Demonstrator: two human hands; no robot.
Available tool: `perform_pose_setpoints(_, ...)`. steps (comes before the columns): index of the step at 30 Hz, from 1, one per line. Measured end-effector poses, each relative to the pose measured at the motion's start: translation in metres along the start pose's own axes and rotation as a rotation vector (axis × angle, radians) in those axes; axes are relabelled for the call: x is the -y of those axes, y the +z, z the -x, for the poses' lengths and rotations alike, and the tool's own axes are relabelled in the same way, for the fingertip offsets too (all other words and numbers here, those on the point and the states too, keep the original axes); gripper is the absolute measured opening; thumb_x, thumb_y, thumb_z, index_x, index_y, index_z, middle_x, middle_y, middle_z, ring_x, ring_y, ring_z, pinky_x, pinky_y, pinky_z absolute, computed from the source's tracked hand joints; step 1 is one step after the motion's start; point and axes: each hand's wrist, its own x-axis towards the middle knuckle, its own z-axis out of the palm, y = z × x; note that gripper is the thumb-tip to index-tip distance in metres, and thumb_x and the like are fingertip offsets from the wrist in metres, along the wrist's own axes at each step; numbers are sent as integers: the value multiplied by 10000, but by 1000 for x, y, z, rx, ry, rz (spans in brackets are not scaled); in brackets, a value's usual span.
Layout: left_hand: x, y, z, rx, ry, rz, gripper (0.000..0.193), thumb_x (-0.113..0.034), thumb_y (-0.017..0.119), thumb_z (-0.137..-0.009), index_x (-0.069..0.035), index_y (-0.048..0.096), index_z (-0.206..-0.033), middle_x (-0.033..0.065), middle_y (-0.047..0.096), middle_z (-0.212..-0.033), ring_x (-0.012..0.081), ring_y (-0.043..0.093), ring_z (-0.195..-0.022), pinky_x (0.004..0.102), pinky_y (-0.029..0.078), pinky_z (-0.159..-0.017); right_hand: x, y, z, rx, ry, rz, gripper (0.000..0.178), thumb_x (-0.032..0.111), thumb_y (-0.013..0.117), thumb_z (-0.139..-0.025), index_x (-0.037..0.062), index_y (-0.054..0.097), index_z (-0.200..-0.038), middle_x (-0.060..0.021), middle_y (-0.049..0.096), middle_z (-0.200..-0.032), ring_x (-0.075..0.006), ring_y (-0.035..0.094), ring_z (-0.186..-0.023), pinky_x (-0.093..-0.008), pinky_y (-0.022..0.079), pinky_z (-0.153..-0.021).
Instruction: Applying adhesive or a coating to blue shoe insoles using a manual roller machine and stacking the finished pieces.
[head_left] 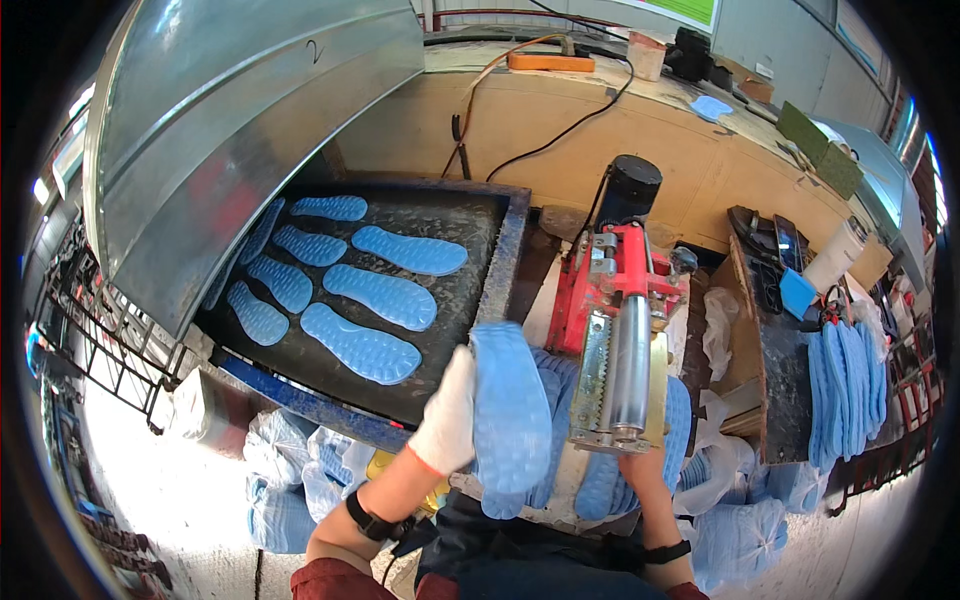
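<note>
My left hand [447, 412], in a white glove, grips a blue shoe insole [511, 400] by its left edge, to the left of the red machine. The insole stands tilted, its broad face toward me, a little blurred. My right hand [643, 464] is under the front of the red machine with a steel roller [628, 360]. Its fingers are hidden there, beside upright rows of blue insoles [600, 487]. More insoles [360, 343] lie spread flat on a dark conveyor bed [455, 300] at the left.
A sheet-metal hood [250, 130] covers the bed's left part. Bagged insoles [738, 540] sit below on both sides. A side table [785, 400] at right carries a row of insoles [845, 390]. An orange power strip [550, 62] and cables lie on the back ledge.
</note>
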Motion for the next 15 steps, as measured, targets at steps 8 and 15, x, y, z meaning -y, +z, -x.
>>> perform_pose_setpoints(8, -148, -70, -184, -136, 380, 349, 622, -516, 326, -1007, -2, 445, -1337, 170, 498, -1385, 343, 489, -1262, 499, 347, -1103, -16, 11, 12, -49, -23, -40, 432, 117, 674, -761, 44, 572, -1174, -181, 586, -1138, -406, 557, -1037, -441, 461, -902)
perform_pose_setpoints(15, -199, -125, -264, -341, 346, 440, 900, -648, 405, -913, -63, 104, -1527, 134, 144, -1594, 323, 210, -1450, 529, 193, -1151, -8, 7, 10, -101, 21, -140, 422, 194, 712, -756, 46, 593, -1133, -180, 588, -1086, -390, 572, -994, -438, 469, -858)
